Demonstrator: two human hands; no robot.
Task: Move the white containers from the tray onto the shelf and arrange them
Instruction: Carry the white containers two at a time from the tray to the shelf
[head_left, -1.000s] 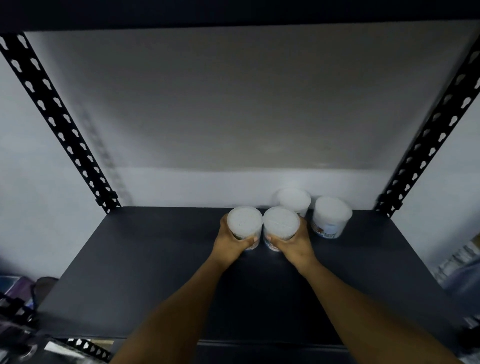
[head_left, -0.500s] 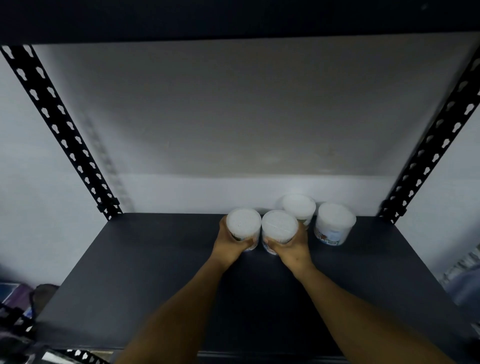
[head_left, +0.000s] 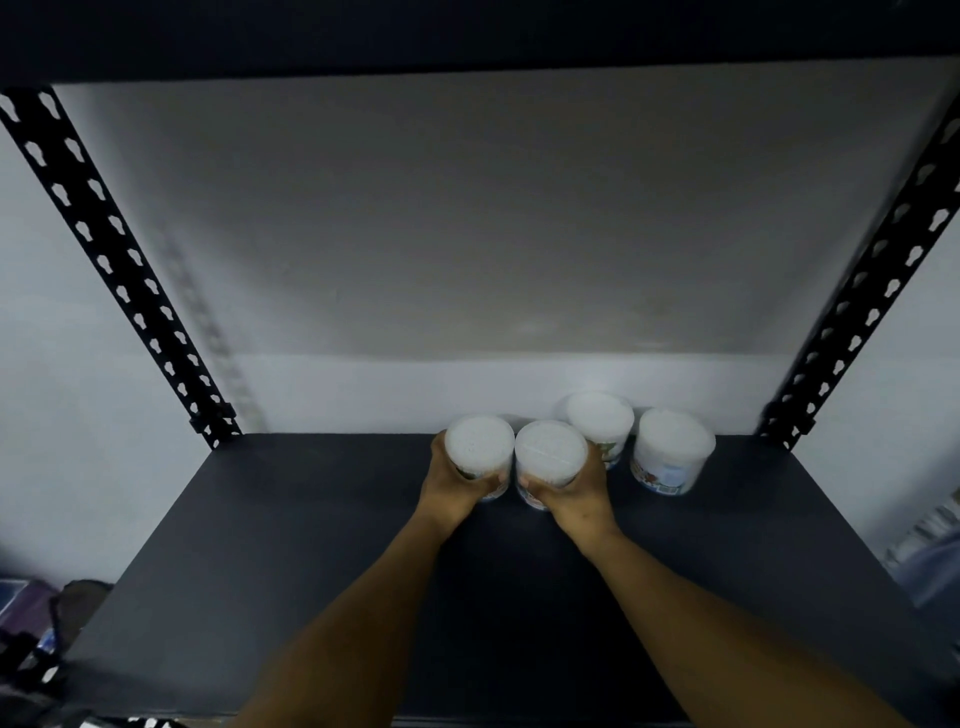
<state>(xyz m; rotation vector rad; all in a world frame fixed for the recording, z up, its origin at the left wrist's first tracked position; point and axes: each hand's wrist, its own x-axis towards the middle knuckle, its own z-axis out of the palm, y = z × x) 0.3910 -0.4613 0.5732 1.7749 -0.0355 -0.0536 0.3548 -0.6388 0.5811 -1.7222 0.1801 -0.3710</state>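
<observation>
Several white lidded containers stand near the back of the dark shelf (head_left: 311, 571). My left hand (head_left: 452, 483) grips the leftmost container (head_left: 479, 441) from the front. My right hand (head_left: 574, 493) grips the container beside it (head_left: 549, 451); the two tubs nearly touch. Behind my right hand stands a third container (head_left: 600, 418) against the wall. A fourth container (head_left: 674, 447), with a coloured label on its side, stands apart at the right. The tray is out of view.
Black perforated uprights frame the shelf at the back left (head_left: 119, 270) and back right (head_left: 862, 291). A dark upper shelf (head_left: 467, 31) hangs overhead. A pale wall (head_left: 467, 234) closes the back. Blurred clutter (head_left: 31, 613) lies below left.
Both hands have slid their containers a little further back along the shelf, toward the wall and the third container. The grips are unchanged.
</observation>
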